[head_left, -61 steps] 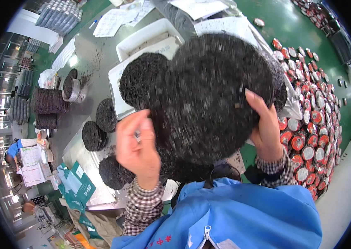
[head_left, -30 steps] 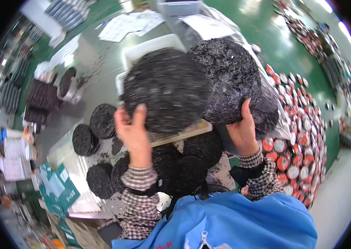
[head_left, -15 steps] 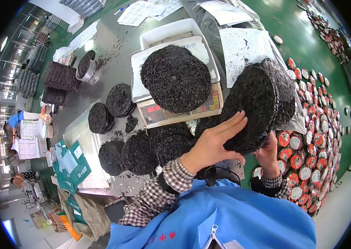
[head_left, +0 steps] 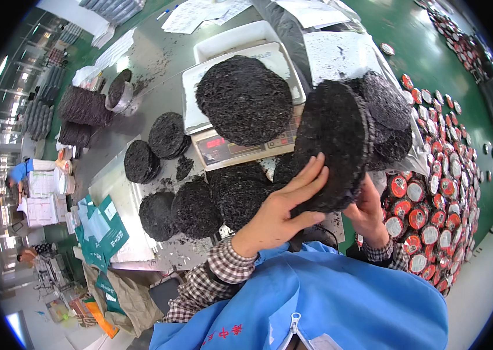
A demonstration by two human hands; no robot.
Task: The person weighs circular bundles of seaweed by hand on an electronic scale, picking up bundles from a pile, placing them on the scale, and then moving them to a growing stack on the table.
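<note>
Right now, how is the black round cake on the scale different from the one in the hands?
The cake on the scale lies flat and alone on the pan, untouched. The held cake stands on edge, pressed between the left hand and right hand, with more cakes stacked behind it. Both are dark, rough, round discs.

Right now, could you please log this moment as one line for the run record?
left hand: flat on stack of dark round cakes | right hand: supports stack from below | scale: one dark cake on it | loose cakes on table
</note>
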